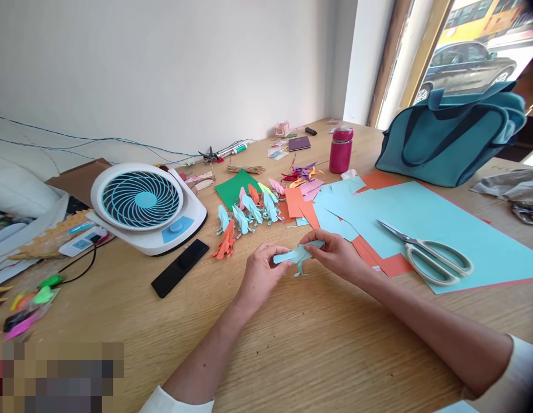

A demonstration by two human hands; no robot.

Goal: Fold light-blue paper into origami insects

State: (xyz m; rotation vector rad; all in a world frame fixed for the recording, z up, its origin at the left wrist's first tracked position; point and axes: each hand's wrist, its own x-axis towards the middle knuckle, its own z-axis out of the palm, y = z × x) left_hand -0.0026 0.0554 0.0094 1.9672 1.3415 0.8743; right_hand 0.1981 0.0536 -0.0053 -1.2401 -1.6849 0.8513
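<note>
Above the wooden table, a light blue folded paper figure [297,253] with thin dangling strips is held between both hands. The fingers of my left hand [266,264] pinch its left end. On the other end, my right hand [329,249] grips it with thumb and fingers. Just behind stand several similar folded paper figures [253,209], mostly light blue, and an orange one [226,241] lies nearest. To the right are cut light blue paper pieces [335,215] and large scissors [425,252], lying on a big light blue sheet [464,229].
A white fan [137,198] and a black phone [180,268] are at left. Behind stand a magenta bottle [341,150] and a teal bag [447,140]. A green sheet [230,186] and twisted purple and orange strips [303,172] lie mid-table. A power strip [83,241] trails a black cable.
</note>
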